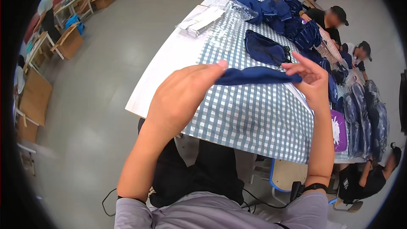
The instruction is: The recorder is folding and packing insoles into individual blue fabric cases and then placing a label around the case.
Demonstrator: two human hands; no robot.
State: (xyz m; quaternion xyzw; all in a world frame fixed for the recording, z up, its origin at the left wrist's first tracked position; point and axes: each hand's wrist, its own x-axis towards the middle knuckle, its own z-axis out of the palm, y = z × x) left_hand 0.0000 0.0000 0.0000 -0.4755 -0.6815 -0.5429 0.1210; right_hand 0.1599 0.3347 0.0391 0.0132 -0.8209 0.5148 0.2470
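A folded piece of navy blue fabric [256, 76] is stretched sideways between my hands, above the near part of the table. My left hand [180, 91] grips its left end, thumb on top and the other fingers mostly hidden behind. At the right end, my right hand [313, 80] pinches the fabric low, with its upper fingers stretched out. Just beyond lies a navy drawstring pouch [266, 47], with dark cord bunched at its right end. A thin white edge of something shows under my right hand, too covered to name.
A blue-and-white checked cloth [250, 118] covers much of the white table [163, 70]. Clear plastic packets [205, 20] lie at the far left, navy fabric items [277, 12] behind. Plastic-wrapped navy bundles [358, 118] and a purple tray [338, 131] sit right. Several people work around the table.
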